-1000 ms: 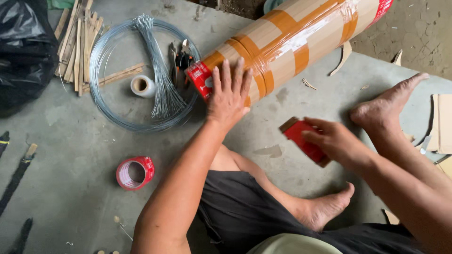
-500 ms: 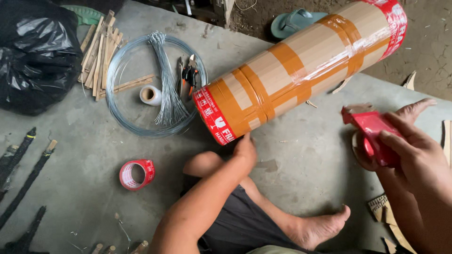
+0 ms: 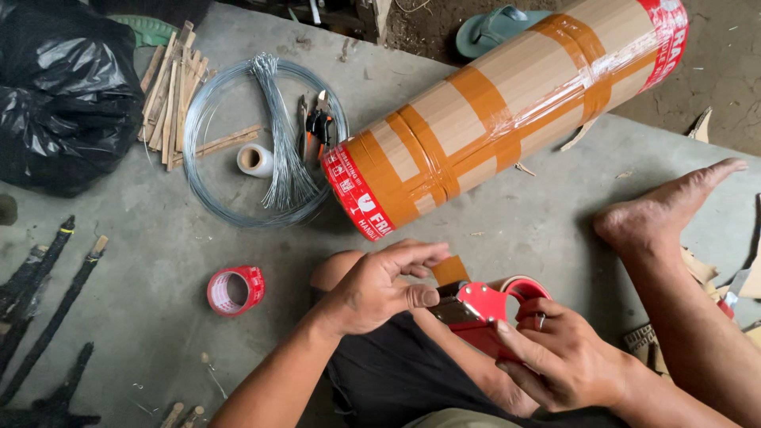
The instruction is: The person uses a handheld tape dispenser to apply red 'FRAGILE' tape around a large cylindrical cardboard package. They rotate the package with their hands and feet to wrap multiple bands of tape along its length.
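Two hands at 6 o'clock: dispenser [image 3: 485, 313] is gripped by right hand [image 3: 555, 361]; tape end [image 3: 450, 271] is pinched by left hand [image 3: 376, 289]. Tube [image 3: 507, 107] lies at 12 o'clock, untouched. Risk: tape end could be folded onto itself if pulled slack.

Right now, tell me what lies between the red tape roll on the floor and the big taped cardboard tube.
In the head view, only bare grey concrete floor separates the red tape roll from the cardboard tube; the wire coil lies just above that stretch.
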